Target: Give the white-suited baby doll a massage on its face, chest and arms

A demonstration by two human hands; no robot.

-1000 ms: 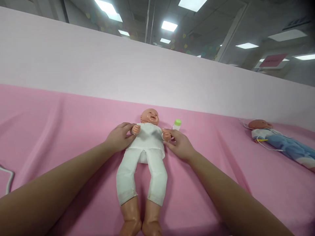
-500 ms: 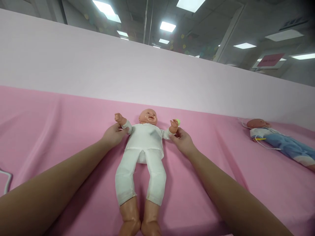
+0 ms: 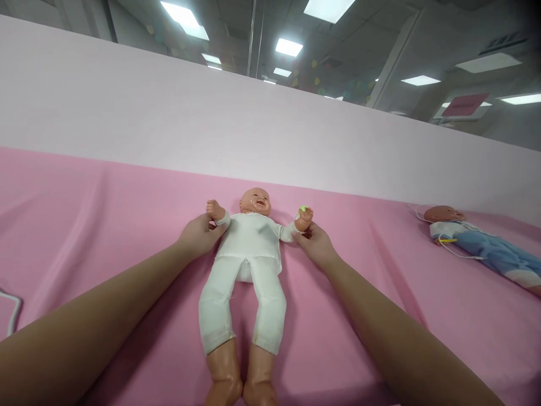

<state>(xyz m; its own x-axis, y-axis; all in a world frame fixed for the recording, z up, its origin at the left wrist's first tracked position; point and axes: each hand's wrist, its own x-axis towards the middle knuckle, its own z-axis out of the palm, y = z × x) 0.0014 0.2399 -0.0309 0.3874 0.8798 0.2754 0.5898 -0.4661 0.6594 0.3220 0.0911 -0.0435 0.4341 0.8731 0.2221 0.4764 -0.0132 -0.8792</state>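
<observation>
A baby doll (image 3: 249, 239) with a white cloth body lies on its back on the pink sheet (image 3: 143, 197), head toward the wall and feet toward me. My left hand (image 3: 198, 234) is closed around the doll's arm on the left, near the wrist (image 3: 222, 221). On the other side, my right hand (image 3: 316, 242) pinches the doll's other arm (image 3: 287, 232) at the cuff. A bright green spot (image 3: 302, 209) shows beside the doll's hand there. My fingertips are partly hidden behind both arms.
Another doll (image 3: 486, 239) in blue and white clothes lies at the far right, with a thin white cord and a yellow piece on it. Behind the sheet rises a white wall (image 3: 253, 129) with glass above. A white bent tube (image 3: 17, 310) shows at the left edge.
The doll's arm in my left hand has moved inward, toward its head. Its other hand has turned and shifted slightly outward in my right hand. The doll's body stays in place.
</observation>
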